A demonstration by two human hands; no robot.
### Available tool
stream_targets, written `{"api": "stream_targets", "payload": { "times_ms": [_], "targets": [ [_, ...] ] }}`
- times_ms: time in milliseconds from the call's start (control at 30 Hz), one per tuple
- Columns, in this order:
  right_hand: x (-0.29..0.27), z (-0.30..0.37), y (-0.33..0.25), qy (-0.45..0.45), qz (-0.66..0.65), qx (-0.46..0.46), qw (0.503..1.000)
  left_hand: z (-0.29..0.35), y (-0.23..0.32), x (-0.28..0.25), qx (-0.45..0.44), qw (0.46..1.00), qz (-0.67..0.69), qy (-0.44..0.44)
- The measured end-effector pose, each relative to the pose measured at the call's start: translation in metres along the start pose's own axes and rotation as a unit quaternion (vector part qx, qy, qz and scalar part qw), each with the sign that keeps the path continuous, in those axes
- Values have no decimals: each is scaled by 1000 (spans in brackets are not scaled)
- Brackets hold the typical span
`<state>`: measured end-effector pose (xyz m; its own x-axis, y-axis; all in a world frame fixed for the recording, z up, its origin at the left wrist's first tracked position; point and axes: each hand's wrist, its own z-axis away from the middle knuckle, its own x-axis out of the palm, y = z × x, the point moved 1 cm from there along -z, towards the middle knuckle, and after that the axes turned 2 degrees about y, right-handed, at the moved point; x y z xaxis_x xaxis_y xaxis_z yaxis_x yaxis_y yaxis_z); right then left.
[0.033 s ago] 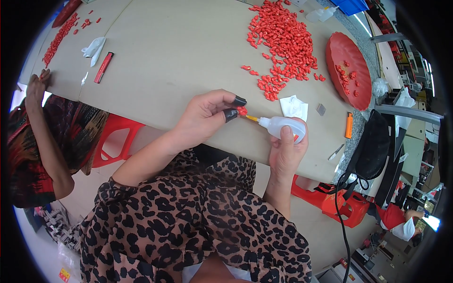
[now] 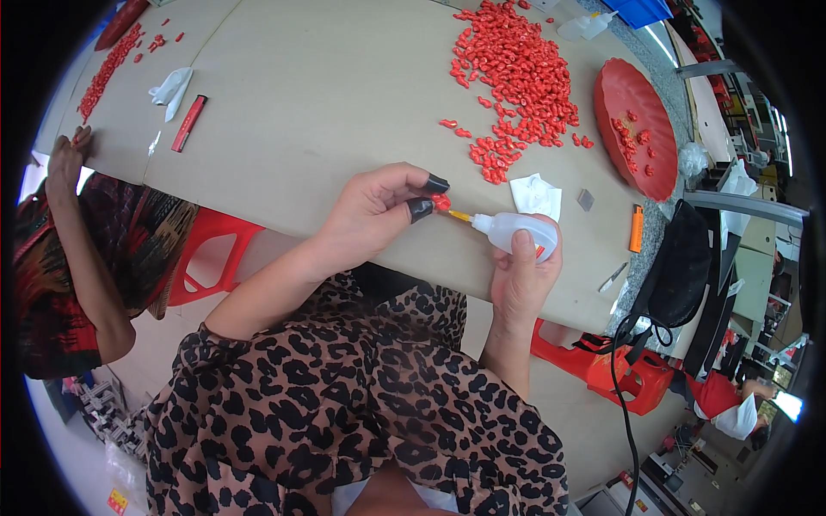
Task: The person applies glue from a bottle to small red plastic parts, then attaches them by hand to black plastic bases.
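My left hand [image 2: 372, 206] wears black covers on the thumb and forefinger tips. Between them it pinches a small red peanut-shaped piece [image 2: 441, 202]. In my right hand [image 2: 523, 279] is a translucent white squeeze bottle [image 2: 508, 234], tilted so that its thin yellow nozzle points left. The nozzle's tip meets the red piece or stops just short of it; I cannot tell which. Beyond my hands lies a heap of similar red pieces [image 2: 516, 73]. A folded white tissue [image 2: 538, 196] rests just past the bottle.
At the right of the table [image 2: 301, 95] are a red scalloped tray [image 2: 609, 129] with several pieces, an orange lighter [image 2: 636, 228] and a black bag [image 2: 680, 275]. A co-worker's arm [image 2: 86, 241] is at the left, near a red box cutter [image 2: 189, 123] and a white cloth [image 2: 172, 90].
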<state>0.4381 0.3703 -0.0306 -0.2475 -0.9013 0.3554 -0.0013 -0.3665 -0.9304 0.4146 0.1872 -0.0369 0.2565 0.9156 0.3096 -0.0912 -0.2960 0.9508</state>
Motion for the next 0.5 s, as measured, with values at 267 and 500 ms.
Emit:
{"api": "stream_targets", "payload": {
  "times_ms": [267,500],
  "targets": [
    [-1,0,0,5,-4,-2,1000,0,0,0,-11,1000,14,11],
    [0,0,0,9,1,-10,1000,0,0,0,-11,1000,11,11]
  ]
}}
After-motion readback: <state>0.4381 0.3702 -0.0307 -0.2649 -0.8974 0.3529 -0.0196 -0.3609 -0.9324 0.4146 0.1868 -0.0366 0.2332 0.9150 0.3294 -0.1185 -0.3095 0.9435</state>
